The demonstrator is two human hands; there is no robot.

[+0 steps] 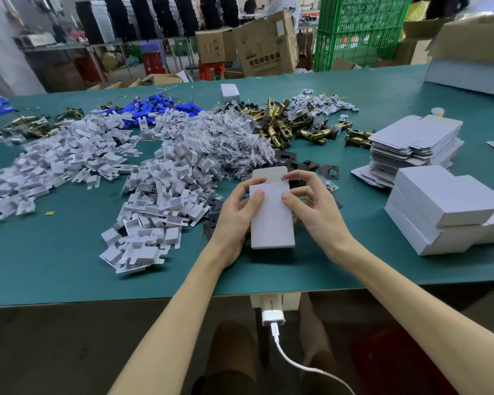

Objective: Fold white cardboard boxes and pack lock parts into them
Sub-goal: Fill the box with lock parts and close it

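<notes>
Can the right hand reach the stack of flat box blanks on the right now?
Probably, but not at once. The stack of flat blanks lies on its side of the green table, nothing tall between. But the right hand, with the left hand, holds the white box and must release it first.

Matt white cardboard box (271, 218); shiny brass-coloured metal latches (280, 129); glossy clear plastic bags (226, 138); matt green table (69, 269)

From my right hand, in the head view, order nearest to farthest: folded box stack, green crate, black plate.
1. Black plate, just beyond right hand.
2. Stack of folded boxes, to the right.
3. Green crate, behind the table.
</notes>
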